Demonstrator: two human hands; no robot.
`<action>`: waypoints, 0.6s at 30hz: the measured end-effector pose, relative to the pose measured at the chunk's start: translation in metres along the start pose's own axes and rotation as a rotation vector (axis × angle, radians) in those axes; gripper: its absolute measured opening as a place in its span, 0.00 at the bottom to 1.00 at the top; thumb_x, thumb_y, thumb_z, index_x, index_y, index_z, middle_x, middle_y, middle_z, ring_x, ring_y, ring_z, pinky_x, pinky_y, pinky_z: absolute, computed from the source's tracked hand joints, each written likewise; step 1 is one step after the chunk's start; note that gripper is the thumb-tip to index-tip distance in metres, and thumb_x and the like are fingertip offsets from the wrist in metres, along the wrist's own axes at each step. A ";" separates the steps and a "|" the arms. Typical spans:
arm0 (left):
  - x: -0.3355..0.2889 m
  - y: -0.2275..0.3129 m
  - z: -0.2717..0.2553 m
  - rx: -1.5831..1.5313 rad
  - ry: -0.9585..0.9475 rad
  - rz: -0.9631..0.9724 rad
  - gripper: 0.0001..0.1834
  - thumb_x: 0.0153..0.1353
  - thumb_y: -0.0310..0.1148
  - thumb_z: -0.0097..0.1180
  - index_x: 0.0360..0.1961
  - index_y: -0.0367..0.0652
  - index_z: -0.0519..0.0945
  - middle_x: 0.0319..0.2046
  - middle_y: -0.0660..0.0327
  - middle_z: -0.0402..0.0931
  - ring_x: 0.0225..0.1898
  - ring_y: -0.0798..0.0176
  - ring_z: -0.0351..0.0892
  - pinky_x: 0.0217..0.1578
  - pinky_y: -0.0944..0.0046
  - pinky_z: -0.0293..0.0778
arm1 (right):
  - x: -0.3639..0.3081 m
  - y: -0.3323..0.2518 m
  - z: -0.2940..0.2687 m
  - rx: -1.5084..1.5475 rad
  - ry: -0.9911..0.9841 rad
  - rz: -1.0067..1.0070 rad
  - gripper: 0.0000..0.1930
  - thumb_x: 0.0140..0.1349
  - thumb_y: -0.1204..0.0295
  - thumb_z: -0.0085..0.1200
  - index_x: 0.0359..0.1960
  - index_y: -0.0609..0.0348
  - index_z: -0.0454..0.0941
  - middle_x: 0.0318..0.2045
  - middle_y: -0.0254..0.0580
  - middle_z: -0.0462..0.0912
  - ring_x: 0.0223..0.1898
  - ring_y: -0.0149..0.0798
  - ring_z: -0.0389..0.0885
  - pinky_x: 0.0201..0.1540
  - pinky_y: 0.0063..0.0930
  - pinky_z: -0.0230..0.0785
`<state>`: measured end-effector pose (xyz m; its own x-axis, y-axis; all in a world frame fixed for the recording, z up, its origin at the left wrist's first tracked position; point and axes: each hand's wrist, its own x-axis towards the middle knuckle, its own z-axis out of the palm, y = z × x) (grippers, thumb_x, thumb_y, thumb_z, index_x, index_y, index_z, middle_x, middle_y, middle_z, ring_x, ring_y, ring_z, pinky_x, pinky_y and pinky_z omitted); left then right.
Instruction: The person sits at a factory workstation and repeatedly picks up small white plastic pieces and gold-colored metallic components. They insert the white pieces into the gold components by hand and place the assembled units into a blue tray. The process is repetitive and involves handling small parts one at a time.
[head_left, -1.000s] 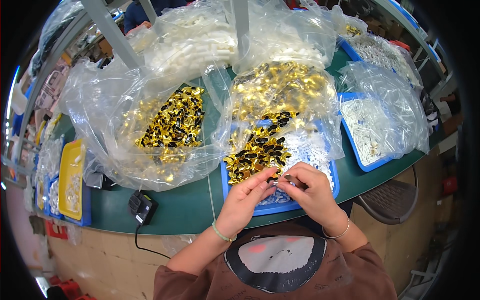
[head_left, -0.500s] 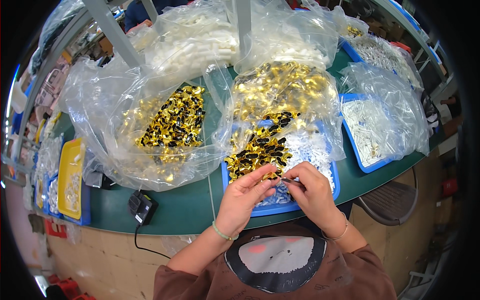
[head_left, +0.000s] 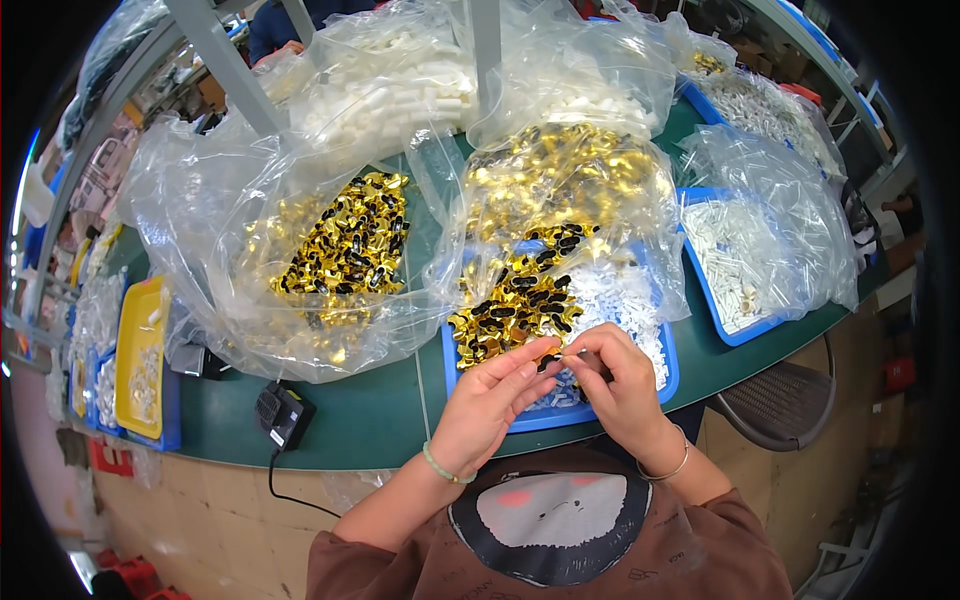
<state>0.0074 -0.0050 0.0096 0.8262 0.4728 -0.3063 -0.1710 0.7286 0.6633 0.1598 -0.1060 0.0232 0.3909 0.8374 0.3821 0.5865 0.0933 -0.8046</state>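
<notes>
My left hand (head_left: pixel 490 400) and my right hand (head_left: pixel 618 385) meet over the front edge of a blue tray (head_left: pixel 610 408). Between the fingertips of both hands is a small gold-and-black piece (head_left: pixel 552 353); the left thumb and forefinger pinch it, and the right fingers close on a thin part beside it. The tray holds a heap of gold-and-black pieces (head_left: pixel 515 300) on its left and small white parts (head_left: pixel 625 300) on its right. The exact shape of the held piece is too small to tell.
A clear bag of gold-and-black pieces (head_left: pixel 340 250) lies to the left, another bag of gold pieces (head_left: pixel 560 170) behind the tray. Bags of white parts (head_left: pixel 385 85) sit at the back, a blue tray of white parts (head_left: pixel 735 265) to the right, a yellow tray (head_left: pixel 140 355) and black adapter (head_left: pixel 282 415) left.
Both hands stay together over the tray's front edge; the fingers have shifted slightly around the small piece. Nothing else has moved.
</notes>
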 end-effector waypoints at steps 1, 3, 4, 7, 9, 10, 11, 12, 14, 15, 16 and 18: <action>0.000 0.000 0.000 0.001 -0.004 -0.004 0.21 0.72 0.25 0.49 0.64 0.33 0.69 0.60 0.54 0.73 0.55 0.65 0.78 0.58 0.67 0.76 | 0.000 0.000 0.002 0.016 0.009 -0.013 0.07 0.58 0.85 0.59 0.36 0.63 0.77 0.32 0.39 0.76 0.23 0.27 0.69 0.27 0.21 0.62; 0.000 -0.001 -0.001 -0.014 -0.003 -0.017 0.22 0.72 0.25 0.49 0.65 0.33 0.68 0.59 0.54 0.73 0.54 0.65 0.78 0.58 0.67 0.76 | -0.001 0.001 0.004 0.049 0.028 -0.039 0.07 0.58 0.85 0.59 0.37 0.64 0.76 0.33 0.40 0.75 0.24 0.27 0.70 0.27 0.21 0.63; 0.001 -0.001 -0.001 -0.030 0.003 -0.026 0.22 0.72 0.25 0.49 0.65 0.33 0.68 0.59 0.55 0.73 0.54 0.66 0.78 0.58 0.67 0.76 | -0.001 0.000 0.003 0.014 -0.003 -0.024 0.07 0.59 0.84 0.59 0.37 0.64 0.76 0.34 0.41 0.76 0.26 0.31 0.73 0.28 0.23 0.67; 0.003 -0.004 -0.001 -0.087 0.007 -0.020 0.22 0.71 0.25 0.49 0.65 0.34 0.68 0.57 0.56 0.75 0.52 0.67 0.79 0.57 0.67 0.77 | -0.001 -0.001 0.002 -0.079 -0.053 0.003 0.07 0.60 0.82 0.59 0.38 0.65 0.76 0.36 0.45 0.76 0.29 0.39 0.80 0.31 0.28 0.74; 0.004 -0.007 -0.002 -0.118 0.009 -0.021 0.22 0.71 0.25 0.49 0.65 0.34 0.68 0.56 0.56 0.75 0.52 0.67 0.79 0.57 0.67 0.77 | 0.000 -0.002 0.006 -0.126 -0.029 -0.004 0.06 0.60 0.82 0.59 0.38 0.65 0.76 0.37 0.45 0.76 0.29 0.40 0.80 0.30 0.29 0.74; 0.005 -0.007 -0.002 -0.128 0.012 -0.028 0.22 0.71 0.25 0.49 0.65 0.34 0.68 0.55 0.56 0.75 0.52 0.67 0.79 0.57 0.67 0.77 | 0.001 -0.003 0.007 -0.106 -0.016 -0.009 0.06 0.60 0.81 0.59 0.37 0.65 0.75 0.37 0.45 0.76 0.29 0.41 0.80 0.30 0.29 0.74; 0.005 -0.007 -0.003 -0.138 0.014 -0.034 0.22 0.71 0.25 0.49 0.65 0.34 0.68 0.55 0.56 0.76 0.52 0.67 0.79 0.57 0.67 0.77 | 0.002 -0.003 0.008 -0.086 -0.004 -0.015 0.06 0.60 0.81 0.60 0.37 0.65 0.75 0.38 0.46 0.77 0.29 0.41 0.80 0.30 0.30 0.74; 0.005 -0.008 -0.005 -0.142 0.001 -0.038 0.22 0.71 0.25 0.50 0.65 0.34 0.68 0.56 0.56 0.75 0.53 0.66 0.78 0.58 0.67 0.76 | 0.003 -0.004 0.008 -0.066 0.008 -0.021 0.07 0.60 0.81 0.60 0.37 0.65 0.75 0.38 0.46 0.77 0.29 0.42 0.80 0.29 0.30 0.74; 0.005 -0.008 -0.008 -0.150 -0.026 -0.046 0.22 0.71 0.26 0.50 0.65 0.33 0.68 0.57 0.56 0.74 0.55 0.66 0.76 0.60 0.66 0.74 | 0.004 -0.007 0.007 -0.062 -0.013 -0.027 0.07 0.59 0.80 0.60 0.37 0.65 0.75 0.39 0.46 0.78 0.29 0.42 0.80 0.29 0.30 0.74; 0.006 -0.006 -0.007 -0.146 -0.034 -0.036 0.22 0.71 0.26 0.50 0.65 0.33 0.68 0.57 0.56 0.73 0.55 0.66 0.76 0.61 0.66 0.74 | 0.004 -0.008 0.007 -0.061 -0.024 -0.030 0.07 0.59 0.80 0.60 0.37 0.65 0.75 0.39 0.46 0.78 0.29 0.43 0.80 0.29 0.30 0.74; 0.006 -0.007 -0.006 -0.143 -0.041 -0.028 0.22 0.72 0.26 0.50 0.65 0.33 0.68 0.57 0.56 0.73 0.55 0.66 0.76 0.61 0.66 0.73 | 0.004 -0.007 0.008 -0.073 -0.013 -0.033 0.07 0.59 0.80 0.60 0.37 0.65 0.75 0.39 0.46 0.78 0.28 0.43 0.80 0.28 0.31 0.74; 0.006 -0.007 -0.006 -0.140 -0.048 -0.023 0.22 0.72 0.26 0.50 0.65 0.34 0.68 0.58 0.56 0.73 0.56 0.66 0.76 0.61 0.66 0.73 | 0.004 -0.005 0.011 -0.096 0.008 -0.038 0.07 0.59 0.80 0.60 0.38 0.65 0.76 0.40 0.46 0.78 0.28 0.42 0.81 0.28 0.31 0.74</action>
<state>0.0107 -0.0040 -0.0008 0.8547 0.4338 -0.2850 -0.2224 0.8022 0.5540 0.1504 -0.0979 0.0240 0.3725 0.8298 0.4155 0.6661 0.0727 -0.7423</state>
